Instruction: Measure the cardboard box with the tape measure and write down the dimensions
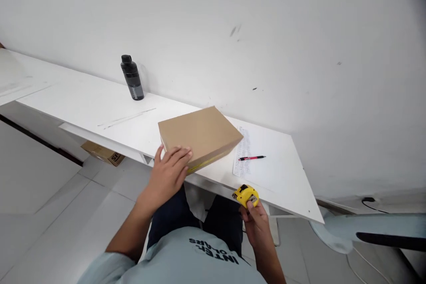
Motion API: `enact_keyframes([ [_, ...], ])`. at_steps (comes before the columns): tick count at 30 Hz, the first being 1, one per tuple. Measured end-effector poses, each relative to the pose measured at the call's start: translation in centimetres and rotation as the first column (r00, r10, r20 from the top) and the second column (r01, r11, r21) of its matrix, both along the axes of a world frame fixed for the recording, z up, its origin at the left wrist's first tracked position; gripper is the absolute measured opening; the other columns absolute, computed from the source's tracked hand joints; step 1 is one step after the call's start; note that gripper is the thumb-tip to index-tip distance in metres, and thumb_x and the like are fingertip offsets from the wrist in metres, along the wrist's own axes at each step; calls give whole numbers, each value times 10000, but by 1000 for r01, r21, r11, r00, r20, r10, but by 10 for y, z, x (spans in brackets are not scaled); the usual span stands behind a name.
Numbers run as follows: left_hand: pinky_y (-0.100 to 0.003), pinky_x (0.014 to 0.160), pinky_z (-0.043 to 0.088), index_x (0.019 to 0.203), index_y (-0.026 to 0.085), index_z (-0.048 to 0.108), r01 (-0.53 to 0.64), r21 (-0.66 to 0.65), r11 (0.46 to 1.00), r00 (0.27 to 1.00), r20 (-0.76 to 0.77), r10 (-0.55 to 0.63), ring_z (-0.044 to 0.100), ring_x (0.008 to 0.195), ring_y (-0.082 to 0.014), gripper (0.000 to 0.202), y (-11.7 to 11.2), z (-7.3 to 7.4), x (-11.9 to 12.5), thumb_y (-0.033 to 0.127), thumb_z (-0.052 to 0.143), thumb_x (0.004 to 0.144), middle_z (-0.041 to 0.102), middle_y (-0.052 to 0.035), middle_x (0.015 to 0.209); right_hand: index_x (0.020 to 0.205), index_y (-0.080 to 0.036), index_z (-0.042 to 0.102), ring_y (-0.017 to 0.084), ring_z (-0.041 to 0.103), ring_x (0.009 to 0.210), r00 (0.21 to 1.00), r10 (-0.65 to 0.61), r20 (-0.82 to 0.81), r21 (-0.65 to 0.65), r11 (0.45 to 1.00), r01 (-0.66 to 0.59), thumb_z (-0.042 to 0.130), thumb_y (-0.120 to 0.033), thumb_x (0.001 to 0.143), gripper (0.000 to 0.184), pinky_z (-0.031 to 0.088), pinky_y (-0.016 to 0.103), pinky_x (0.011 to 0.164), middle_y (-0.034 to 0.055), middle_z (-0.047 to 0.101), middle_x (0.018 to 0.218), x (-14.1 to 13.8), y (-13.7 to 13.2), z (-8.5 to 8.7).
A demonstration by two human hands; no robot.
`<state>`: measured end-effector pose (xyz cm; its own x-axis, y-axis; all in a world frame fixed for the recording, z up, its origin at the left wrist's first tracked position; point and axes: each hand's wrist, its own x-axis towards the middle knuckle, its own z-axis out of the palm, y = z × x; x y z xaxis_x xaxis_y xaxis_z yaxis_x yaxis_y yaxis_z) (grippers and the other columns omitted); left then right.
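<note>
A closed brown cardboard box (199, 133) sits at an angle on the white table. My left hand (171, 168) grips its near left corner, with fingers over the top and the thumb at the side. Along the lower front side of the box runs a thin yellow strip (208, 160); I cannot tell whether it is a measuring blade or packing tape. In my right hand (254, 217) is a yellow and black tape measure (246, 195), held at the table's front edge, apart from the box.
Right of the box, a red and black pen (252, 158) lies across a sheet of paper with writing (242, 168). A dark water bottle (132, 79) stands near the wall at the back left. Under the table, another cardboard box (101, 152) is on the floor. A pale chair (376, 228) is at the right.
</note>
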<state>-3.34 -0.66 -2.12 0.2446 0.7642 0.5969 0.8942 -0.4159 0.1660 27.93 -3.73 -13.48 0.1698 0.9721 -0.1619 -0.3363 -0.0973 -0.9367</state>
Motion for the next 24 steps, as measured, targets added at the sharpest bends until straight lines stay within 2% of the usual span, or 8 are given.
enact_keyframes([
  [3,-614,1238,397,1438,330,612,-33,-7,999,999,32,33,395,1566,-331,468,-2,-5,-41,155,530,1012,556,-70,1591,1056,-293,690,88,373,495,1000,-25,-6,-7,1000,25,838,-529,779,392,360,258,456,-11,632,832,-2,2,0],
  [6,-630,1223,418,1438,296,601,-73,49,996,995,75,69,241,1636,-373,458,-1,-3,-58,159,562,1002,426,-122,1677,1059,-293,689,87,391,504,1000,8,-11,-11,1000,-8,840,-543,769,412,364,255,472,-13,621,839,-7,3,3],
  [9,-616,1247,391,1428,227,576,-26,186,982,992,123,3,346,1593,-356,487,-6,3,-40,212,687,954,569,-174,1546,1030,-276,679,79,390,495,997,77,-30,6,997,-77,857,-574,739,453,360,251,477,-12,627,838,-18,5,13],
  [12,-507,1266,394,1425,229,578,265,254,930,957,48,-286,577,1418,-259,524,-15,0,-2,328,745,939,752,-110,1288,1010,-260,659,83,370,456,983,178,-52,49,983,-175,876,-636,682,544,325,253,441,-19,616,742,-32,6,28],
  [14,-462,1299,342,1442,230,586,387,227,894,920,-30,-391,633,1351,-234,575,-17,-7,21,466,738,940,776,-91,1254,986,-260,643,86,360,428,963,261,-61,76,964,-256,879,-669,659,575,300,253,408,-21,611,693,-39,6,38],
  [16,-442,1338,250,1459,230,590,376,197,906,927,-88,-365,621,1375,-235,606,-13,-15,34,530,711,947,757,-97,1320,977,-265,632,79,357,405,947,310,-78,95,948,-303,897,-674,631,598,283,244,378,-20,624,693,-43,5,47],
  [19,-440,1361,149,1498,241,561,343,136,930,936,-128,-327,564,1448,-236,563,3,-22,40,482,643,996,708,-98,1416,992,-269,634,64,348,387,941,321,-106,95,945,-312,937,-660,580,644,293,236,362,-22,643,703,-44,3,56],
  [24,-492,1358,142,1530,196,504,490,71,869,871,-22,-490,496,1512,-265,599,19,-14,45,516,521,1025,686,-132,1440,980,-268,649,71,359,398,944,308,-120,92,950,-298,928,-703,571,659,278,232,371,-35,617,649,-49,-1,65],
])
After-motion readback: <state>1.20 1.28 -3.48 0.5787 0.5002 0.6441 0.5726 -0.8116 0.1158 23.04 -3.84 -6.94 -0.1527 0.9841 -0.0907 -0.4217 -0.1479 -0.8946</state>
